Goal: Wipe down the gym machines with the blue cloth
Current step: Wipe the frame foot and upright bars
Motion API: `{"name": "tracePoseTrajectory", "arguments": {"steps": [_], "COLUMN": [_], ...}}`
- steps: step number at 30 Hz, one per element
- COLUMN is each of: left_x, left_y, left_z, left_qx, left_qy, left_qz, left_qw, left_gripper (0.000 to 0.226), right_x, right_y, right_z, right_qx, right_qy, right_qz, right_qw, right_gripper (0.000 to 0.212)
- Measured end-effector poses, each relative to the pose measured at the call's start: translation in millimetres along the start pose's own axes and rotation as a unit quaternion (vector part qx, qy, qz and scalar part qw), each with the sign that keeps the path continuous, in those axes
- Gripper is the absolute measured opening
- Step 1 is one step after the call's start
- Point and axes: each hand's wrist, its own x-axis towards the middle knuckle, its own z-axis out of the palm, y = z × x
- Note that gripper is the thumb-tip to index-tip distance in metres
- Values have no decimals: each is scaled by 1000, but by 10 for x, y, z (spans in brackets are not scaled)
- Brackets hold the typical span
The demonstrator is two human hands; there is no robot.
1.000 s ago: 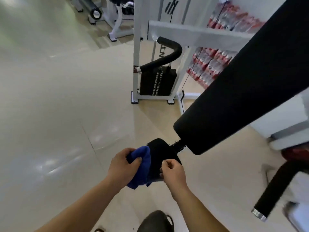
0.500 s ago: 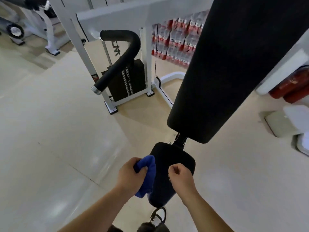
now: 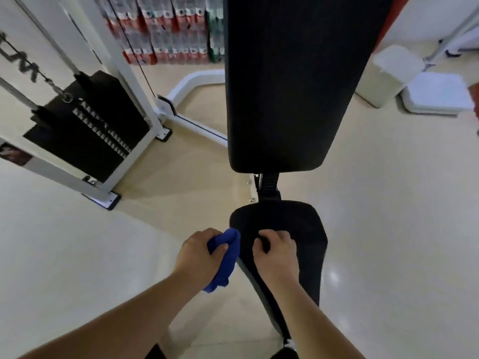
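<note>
Cloth (image 3: pixel 228 257) bunched inside left grip (image 3: pixel 199 251), against seat (image 3: pixel 298 224).

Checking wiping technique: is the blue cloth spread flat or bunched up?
Bunched up. The left hand grips the blue cloth in a wad at the edge of the seat pad, with a loose end hanging below.

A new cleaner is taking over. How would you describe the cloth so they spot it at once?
Find the long black backrest pad, then the smaller black seat pad below it. At the seat's left edge, the left hand grips a bunched blue cloth. It is the only bright blue thing among black pads and pale floor.
</note>
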Motion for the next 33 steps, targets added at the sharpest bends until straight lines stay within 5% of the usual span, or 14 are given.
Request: {"name": "tracePoseTrajectory", "arguments": {"steps": [7,15,17,20,26,29,33], "left_x": [806,1464,1777,2323,3257,3587,3874], "left_y": [-728,-1524,-1756,-2152,-2759,-2903,-3036], "left_z": [237,725,811,870,1284,1619,2059], "left_qx": [6,-14,13,52,101,125,132], "left_qy": [-11,-44,-63,-74,-143,-158,-161], "left_qz": [72,103,119,148,223,283,325], "left_qw": [997,994,991,985,959,938,923], "left_gripper": [15,18,16,13,13,10,7], "right_x": [184,65,-83,-80,989,1374,1667], "right_y": [371,351,194,314,1303,1652,2012], "right_z": [847,1101,1557,2450,3268,3532,3879], "right_qx": [-199,-230,-178,-132,-206,-81,72], "right_qy": [158,239,269,202,129,68,63], "right_qz": [-49,-133,-219,-313,-79,53,152], "right_qw": [966,934,921,919,967,993,984], "right_gripper": [49,37,29,21,23,31,36]}}
